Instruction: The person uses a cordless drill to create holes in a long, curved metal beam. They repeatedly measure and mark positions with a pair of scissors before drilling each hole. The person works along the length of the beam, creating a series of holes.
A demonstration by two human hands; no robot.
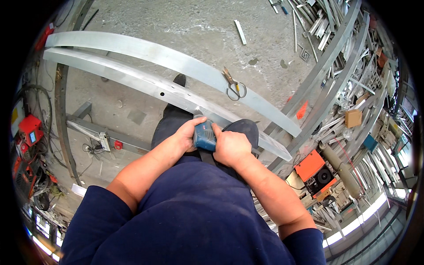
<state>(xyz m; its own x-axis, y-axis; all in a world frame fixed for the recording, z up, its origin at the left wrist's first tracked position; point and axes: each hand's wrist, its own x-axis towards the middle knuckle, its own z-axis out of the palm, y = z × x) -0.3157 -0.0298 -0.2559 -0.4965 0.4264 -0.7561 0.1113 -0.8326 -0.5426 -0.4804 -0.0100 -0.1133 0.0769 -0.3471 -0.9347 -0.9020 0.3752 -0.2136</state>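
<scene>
Both hands hold a blue hand-held power tool (205, 138) in front of my belly; its exact kind is partly hidden by my fingers. My left hand (187, 134) is closed round its left side near the grey front end. Wrapped on the right side of its body is my right hand (230, 146), the index finger lying along the top. The tool's front is at the near edge of a long silver metal profile (132, 78), which has one dark round hole. Behind that lies a second, flat silver bar (176, 59), with scissors (234, 86) resting on it.
Steel support beams (66, 119) (320, 75) run under both ends of the bars. On the right are an orange-lidded machine (312, 171), a cardboard box (353, 118) and piled metal offcuts. Red equipment (31, 128) with cables stands at left. A short metal strip (240, 32) lies on the concrete floor.
</scene>
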